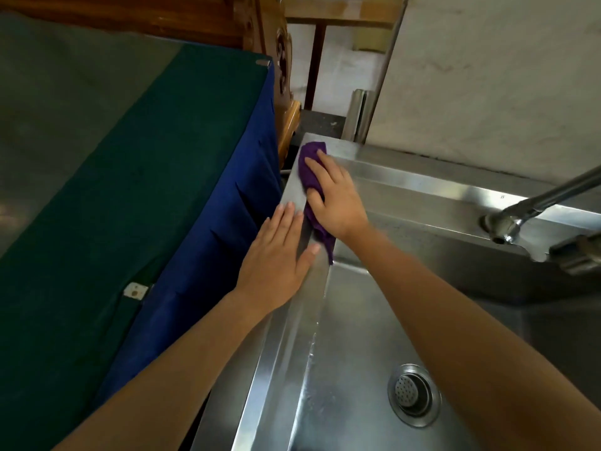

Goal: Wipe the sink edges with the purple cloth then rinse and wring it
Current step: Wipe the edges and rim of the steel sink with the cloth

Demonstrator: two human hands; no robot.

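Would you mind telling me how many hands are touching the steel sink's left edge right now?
2. The left hand lies flat on the stainless steel sink's left rim, nearer the camera. The right hand presses the crumpled purple cloth onto that rim near the far corner.

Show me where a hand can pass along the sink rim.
Free: back rim between right hand and faucet; left rim nearer than left hand. Crowded: far-left corner, both hands and purple cloth.
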